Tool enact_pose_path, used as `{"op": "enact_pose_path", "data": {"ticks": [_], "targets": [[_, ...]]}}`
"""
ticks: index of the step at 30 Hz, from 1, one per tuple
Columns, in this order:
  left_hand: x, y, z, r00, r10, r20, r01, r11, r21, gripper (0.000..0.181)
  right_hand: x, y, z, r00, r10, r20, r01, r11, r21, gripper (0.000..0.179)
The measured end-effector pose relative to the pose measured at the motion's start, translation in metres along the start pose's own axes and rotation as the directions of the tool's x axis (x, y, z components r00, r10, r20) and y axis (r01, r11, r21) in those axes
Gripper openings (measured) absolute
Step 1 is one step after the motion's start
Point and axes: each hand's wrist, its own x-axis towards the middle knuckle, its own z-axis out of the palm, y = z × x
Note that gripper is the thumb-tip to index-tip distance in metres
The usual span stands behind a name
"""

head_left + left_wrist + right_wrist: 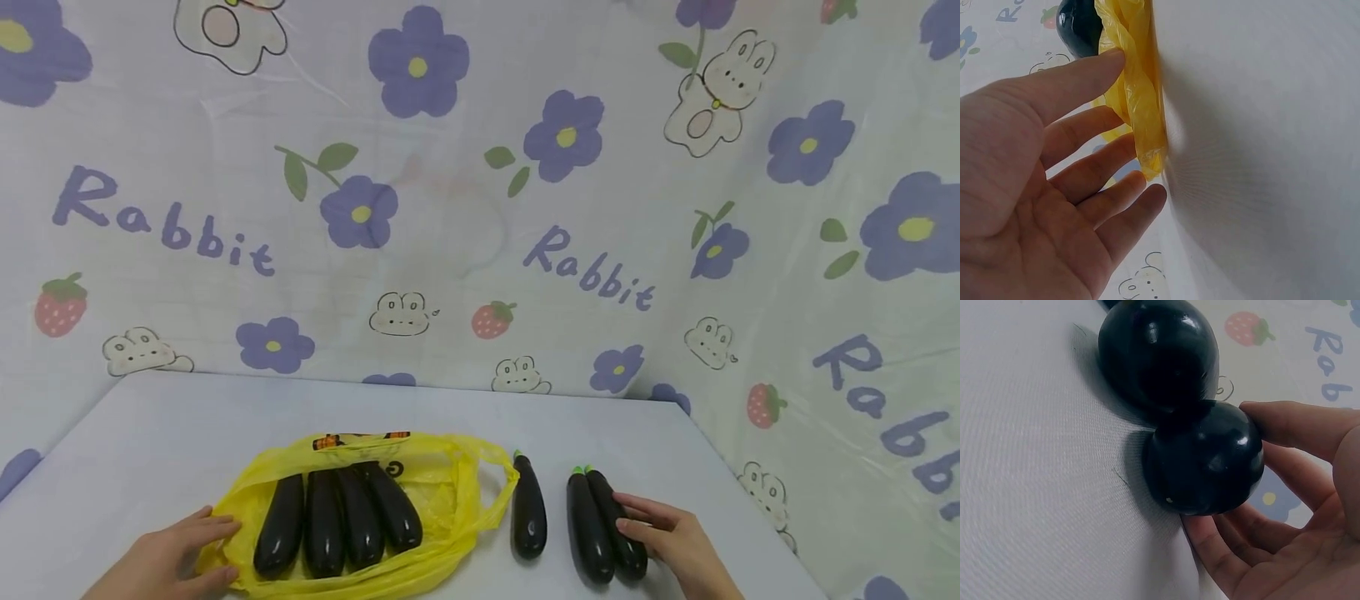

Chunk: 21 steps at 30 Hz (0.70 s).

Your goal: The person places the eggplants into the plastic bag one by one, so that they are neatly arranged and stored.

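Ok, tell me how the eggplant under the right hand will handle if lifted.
The eggplant looks glossy, so it may be slippery. Its rounded body will probably roll on the table. It looks stiff and fairly heavy. The right hand curls round it.

Two dark glossy aubergines lie side by side on the pale worktop [1041,487], seen end-on and touching each other. The right hand [1297,537] cups the nearer aubergine [1204,459]: its thumb lies on the upper side, its fingers [1222,550] curl under the rounded end. The farther aubergine [1157,353] lies untouched. Behind, a cloth [1310,337] shows a strawberry and purple letters.
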Motion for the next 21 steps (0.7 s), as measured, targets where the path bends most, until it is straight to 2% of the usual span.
{"op": "enact_pose_path", "data": {"ticks": [5,11,21], "targets": [[0.0006,0.0004,0.0004,1.000,-0.004,0.001,0.004,1.000,0.004,0.059,0.0001,-0.0012,-0.0017,1.000,0.009,0.000,-0.009,0.999,0.033,0.059],[0.0015,0.0035,0.0006,0.999,-0.042,0.019,0.043,0.999,-0.015,0.061,-0.0007,0.0012,-0.0023,1.000,0.011,-0.005,-0.011,0.999,0.039,0.060],[0.0004,0.0032,0.0018,0.999,-0.051,0.008,0.051,0.999,-0.002,0.060,-0.0013,0.0025,-0.0024,1.000,0.004,0.003,-0.004,0.999,0.039,0.061]]}}
